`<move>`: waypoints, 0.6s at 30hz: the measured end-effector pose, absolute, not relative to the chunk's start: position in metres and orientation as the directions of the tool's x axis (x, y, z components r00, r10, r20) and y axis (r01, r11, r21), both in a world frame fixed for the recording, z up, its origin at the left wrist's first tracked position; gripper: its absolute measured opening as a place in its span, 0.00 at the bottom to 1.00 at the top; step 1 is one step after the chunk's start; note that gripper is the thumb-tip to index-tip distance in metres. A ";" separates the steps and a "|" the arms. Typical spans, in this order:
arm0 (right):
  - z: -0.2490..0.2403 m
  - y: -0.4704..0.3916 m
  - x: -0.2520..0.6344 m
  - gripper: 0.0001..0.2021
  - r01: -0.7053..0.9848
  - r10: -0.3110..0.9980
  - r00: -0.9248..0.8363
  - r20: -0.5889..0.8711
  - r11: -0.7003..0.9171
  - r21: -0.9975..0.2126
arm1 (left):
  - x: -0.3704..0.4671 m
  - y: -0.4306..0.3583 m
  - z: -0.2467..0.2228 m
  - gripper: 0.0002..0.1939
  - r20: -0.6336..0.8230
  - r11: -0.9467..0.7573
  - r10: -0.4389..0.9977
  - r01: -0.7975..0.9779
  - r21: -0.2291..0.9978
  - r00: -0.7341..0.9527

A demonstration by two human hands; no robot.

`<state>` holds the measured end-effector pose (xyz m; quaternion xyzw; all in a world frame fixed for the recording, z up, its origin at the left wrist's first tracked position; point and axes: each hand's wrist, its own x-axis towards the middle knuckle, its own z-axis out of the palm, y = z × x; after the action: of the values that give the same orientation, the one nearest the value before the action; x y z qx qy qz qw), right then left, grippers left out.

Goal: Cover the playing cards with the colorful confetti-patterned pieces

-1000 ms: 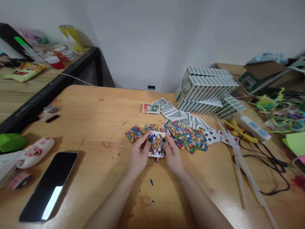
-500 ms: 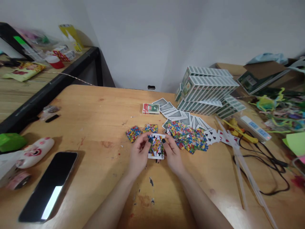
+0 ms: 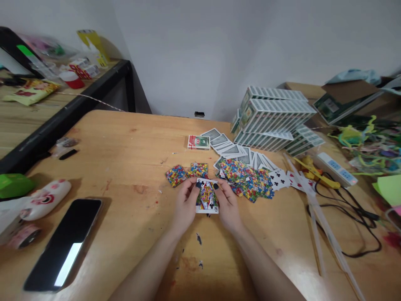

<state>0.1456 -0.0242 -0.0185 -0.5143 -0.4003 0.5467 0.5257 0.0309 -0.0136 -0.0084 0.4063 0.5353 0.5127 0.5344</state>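
Observation:
Between my hands is a queen of clubs playing card (image 3: 206, 197), face up and upright to me, held above the wooden table. My left hand (image 3: 187, 201) pinches its left edge, thumb on the face. On the right edge, my right hand (image 3: 229, 204) grips it the same way. Whether more cards lie behind it, I cannot tell. Just beyond my fingers lie two small groups of cards with colourful backs (image 3: 176, 174), the other group (image 3: 199, 169) to its right. A larger spread of colourful-backed cards (image 3: 250, 177) is to the right of my right hand.
Green-backed cards (image 3: 233, 149) fan out behind the spread, near a red-and-green card box (image 3: 199, 142). Stacked card boxes (image 3: 275, 115) stand at the back right. Clear plastic strips (image 3: 326, 234), a black cable (image 3: 347, 251) and a power strip (image 3: 336, 167) lie right; a phone (image 3: 64, 246) lies left.
The queen of clubs has come slightly lower and nearer to me, with both hands still gripping it. The things on the table look unmoved.

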 end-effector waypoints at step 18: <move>-0.020 -0.025 0.140 0.07 -0.177 0.958 0.208 -0.199 -0.164 -0.971 | 0.031 -0.016 -0.007 0.06 -0.082 0.077 0.993 -0.055 0.996 -0.091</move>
<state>0.1396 -0.0254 -0.0201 -0.5558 -0.3513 0.5223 0.5430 0.0312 -0.0159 -0.0067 0.4429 0.5290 0.5152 0.5085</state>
